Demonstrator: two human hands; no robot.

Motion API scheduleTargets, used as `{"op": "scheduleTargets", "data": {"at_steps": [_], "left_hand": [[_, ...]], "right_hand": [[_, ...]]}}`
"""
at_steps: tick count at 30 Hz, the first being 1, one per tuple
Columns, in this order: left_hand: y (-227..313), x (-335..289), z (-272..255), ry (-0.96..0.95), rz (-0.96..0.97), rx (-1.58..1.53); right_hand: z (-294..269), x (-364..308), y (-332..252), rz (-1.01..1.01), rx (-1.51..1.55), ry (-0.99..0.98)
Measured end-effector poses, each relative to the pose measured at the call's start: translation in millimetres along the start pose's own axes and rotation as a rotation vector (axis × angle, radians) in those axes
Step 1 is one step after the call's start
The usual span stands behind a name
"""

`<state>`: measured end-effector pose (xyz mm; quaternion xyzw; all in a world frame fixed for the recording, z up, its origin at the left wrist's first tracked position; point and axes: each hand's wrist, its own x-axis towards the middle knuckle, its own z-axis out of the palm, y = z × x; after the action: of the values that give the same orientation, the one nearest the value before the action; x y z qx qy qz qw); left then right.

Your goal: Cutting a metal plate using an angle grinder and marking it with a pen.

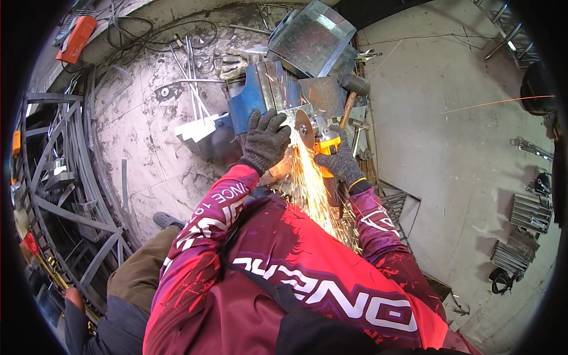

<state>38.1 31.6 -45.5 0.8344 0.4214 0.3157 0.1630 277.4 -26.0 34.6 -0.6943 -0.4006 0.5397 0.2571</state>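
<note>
My right hand (339,163), in a dark knit glove, is closed round the yellow body of an angle grinder (327,147). The grinder's brown disc (305,129) meets a metal piece (290,116) at the blue bench vise (241,105). A dense stream of bright sparks (310,183) pours from there toward my body. My left hand (265,142), gloved alike, rests against the vise just left of the disc. Its fingers are slightly apart and bent over the edge; what lies under them is hidden.
A hammer (352,94) lies right of the vise, below a clear-sided metal box (313,35). Work gloves (232,64) and thin metal bars (192,83) lie to the left. Steel stock fills a rack (77,177) at far left. Another person's leg (139,260) shows at lower left.
</note>
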Motion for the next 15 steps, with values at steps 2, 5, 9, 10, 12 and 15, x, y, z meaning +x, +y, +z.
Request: {"op": "scheduleTargets", "data": {"at_steps": [2, 5, 9, 10, 12, 15], "left_hand": [[0.5, 0.3, 0.3, 0.001, -0.001, 0.009], [0.5, 0.1, -0.1, 0.003, 0.004, 0.006], [0.1, -0.1, 0.7, 0.01, 0.001, 0.009], [0.0, 0.0, 0.7, 0.008, -0.002, 0.01], [0.4, 0.3, 1.0, 0.006, -0.002, 0.01], [1.0, 0.7, 0.3, -0.002, 0.003, 0.019]], "right_hand": [[0.0, 1.8, 2.8, -0.02, -0.017, 0.005], [-0.5, 3.2, 2.9, -0.021, -0.047, 0.012], [1.3, 2.3, -3.2, -0.015, -0.065, 0.014], [2.2, 2.7, -3.2, -0.015, -0.066, 0.014], [3.5, 3.2, -1.7, -0.045, 0.002, 0.011], [2.6, 2.6, -1.6, 0.011, 0.025, 0.016]]}}
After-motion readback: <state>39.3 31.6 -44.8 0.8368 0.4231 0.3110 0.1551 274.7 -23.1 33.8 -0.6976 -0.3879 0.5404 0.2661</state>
